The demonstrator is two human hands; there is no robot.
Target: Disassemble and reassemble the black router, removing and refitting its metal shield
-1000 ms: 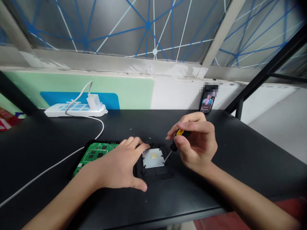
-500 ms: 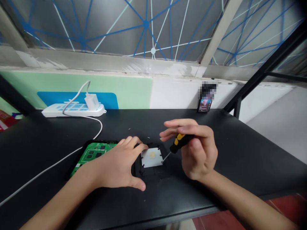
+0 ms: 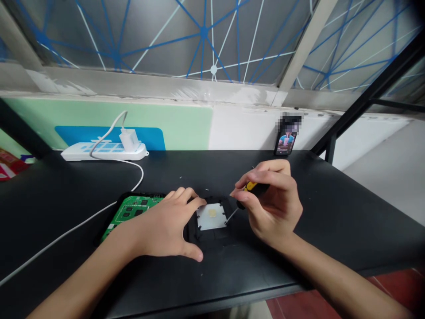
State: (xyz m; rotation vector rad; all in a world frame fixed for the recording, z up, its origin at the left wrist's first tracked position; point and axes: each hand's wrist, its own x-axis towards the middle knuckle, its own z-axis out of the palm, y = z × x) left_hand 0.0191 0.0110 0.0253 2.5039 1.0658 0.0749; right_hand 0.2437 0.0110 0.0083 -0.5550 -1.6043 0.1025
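My right hand (image 3: pixel 277 208) is closed around a black-and-yellow screwdriver (image 3: pixel 254 188). The tool slants down to the left, its tip at the lower right corner of a silvery metal plate (image 3: pixel 212 221) with a yellowish square in its middle. That plate sits in a black plastic casing (image 3: pixel 212 239). With fingers and thumb spread, my left hand (image 3: pixel 166 228) rests over the casing's left side, fingertips near the plate's upper left corner. A green circuit board (image 3: pixel 133 208) in a black shell lies to the left, partly covered by my left hand and forearm.
Tiny screw-like bits (image 3: pixel 206 189) lie behind the casing on the black table (image 3: pixel 332 212). A white power strip (image 3: pixel 76 153) with a charger (image 3: pixel 129 139) stands at the back left, its white cable (image 3: pixel 73 228) running forward. A phone (image 3: pixel 286 141) leans against the wall.
My right fingers and thumb have curled in around the screwdriver handle, where they were more stretched before. The screwdriver tip stays at the same plate corner, and my left hand keeps its place.
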